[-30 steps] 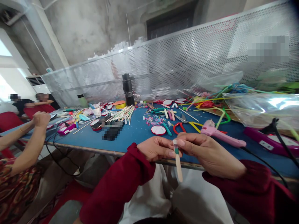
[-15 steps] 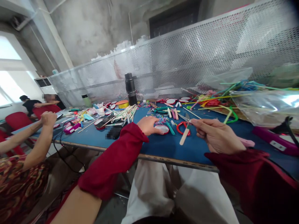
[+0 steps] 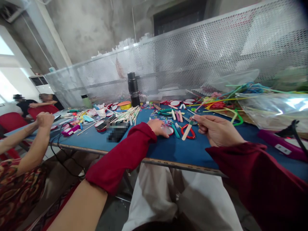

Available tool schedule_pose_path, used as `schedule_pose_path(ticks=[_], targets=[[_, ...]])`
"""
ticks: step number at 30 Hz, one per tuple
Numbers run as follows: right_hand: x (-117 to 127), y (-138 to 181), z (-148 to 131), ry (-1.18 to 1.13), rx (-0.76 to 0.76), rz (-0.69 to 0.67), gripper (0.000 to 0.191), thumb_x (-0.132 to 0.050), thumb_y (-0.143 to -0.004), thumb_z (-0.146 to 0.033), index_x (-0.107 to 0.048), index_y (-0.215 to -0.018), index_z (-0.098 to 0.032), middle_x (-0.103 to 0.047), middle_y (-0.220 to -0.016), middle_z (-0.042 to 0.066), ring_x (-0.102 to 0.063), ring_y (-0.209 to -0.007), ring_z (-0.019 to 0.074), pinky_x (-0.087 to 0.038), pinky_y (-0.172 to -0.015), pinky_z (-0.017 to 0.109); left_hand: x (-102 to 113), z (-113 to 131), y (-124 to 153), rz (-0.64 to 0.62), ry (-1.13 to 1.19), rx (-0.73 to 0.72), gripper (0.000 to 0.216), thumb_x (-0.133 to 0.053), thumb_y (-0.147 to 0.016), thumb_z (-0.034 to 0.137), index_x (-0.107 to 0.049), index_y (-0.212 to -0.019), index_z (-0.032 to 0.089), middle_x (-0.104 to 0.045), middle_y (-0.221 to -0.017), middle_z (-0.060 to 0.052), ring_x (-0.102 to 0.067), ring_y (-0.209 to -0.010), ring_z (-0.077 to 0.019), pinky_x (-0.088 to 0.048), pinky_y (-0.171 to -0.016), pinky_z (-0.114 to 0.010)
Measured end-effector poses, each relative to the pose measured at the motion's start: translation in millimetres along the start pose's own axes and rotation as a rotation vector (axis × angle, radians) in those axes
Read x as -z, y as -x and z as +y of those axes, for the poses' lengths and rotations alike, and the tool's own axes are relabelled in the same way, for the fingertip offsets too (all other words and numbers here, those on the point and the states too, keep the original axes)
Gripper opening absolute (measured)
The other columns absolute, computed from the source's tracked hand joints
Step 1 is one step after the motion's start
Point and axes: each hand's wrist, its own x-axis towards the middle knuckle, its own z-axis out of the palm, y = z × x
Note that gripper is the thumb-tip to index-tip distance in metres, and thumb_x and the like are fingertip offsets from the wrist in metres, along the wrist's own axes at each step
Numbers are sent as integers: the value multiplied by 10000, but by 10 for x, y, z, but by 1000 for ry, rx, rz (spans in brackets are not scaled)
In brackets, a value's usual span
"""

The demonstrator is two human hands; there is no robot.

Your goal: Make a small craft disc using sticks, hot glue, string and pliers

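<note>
A: What is held in the right hand?

B: A flat wooden craft stick is pinched at its upper end between thumb and fingers. It is pale, with rounded ends, and a green band is seen near the gripped tip. It is tilted, its free end slanting down and to the left, above the blue table.

A: And where is it placed among the other things?

B: It is held just over the red-handled scissors, with a teal marker lying beside them.

A: How is the left hand occupied?

B: It is laid on the table, its fingers closed down on a small round disc, white with a red rim. Whether the disc is truly gripped cannot be told.

A: What else is seen?

B: A heap of wooden sticks and a black flask are found farther back, a clear plastic bag to the right. A co-worker's raised hands are seen at the left.
</note>
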Motion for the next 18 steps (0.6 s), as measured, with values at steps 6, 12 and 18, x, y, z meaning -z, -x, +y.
schedule_pose_path(ticks=[6, 12, 18], targets=[[-93, -88, -57, -13, 19, 58, 606, -1027, -417, -648, -698, -601, -175, -491, -565, -34, -389, -552, 69, -312, -459, 226, -62, 16, -15, -44, -59, -16, 621, -943, -696, 334, -741, -1266, 193, -699, -1287, -100, -656, -1196, -259, -532, -997, -299], [-90, -192, -99, -75, -9, 91, 704, -1041, -245, -669, -719, -612, -162, -445, -531, -57, -368, -535, 51, -305, -432, 201, -35, 68, -31, 70, -45, 6, 264, -608, -1009, 334, -780, -1111, 162, -777, -1165, -107, -709, -1081, -224, -542, -942, -293], [-63, -287, 2, -104, -5, 90, 673, -1057, -302, -631, -673, -606, -170, -449, -556, -55, -360, -546, 51, -307, -429, 208, 33, 245, -218, 29, -215, -55, 190, -740, -910, 320, -822, -1018, 187, -808, -1136, -115, -728, -1110, -276, -535, -975, -330]])
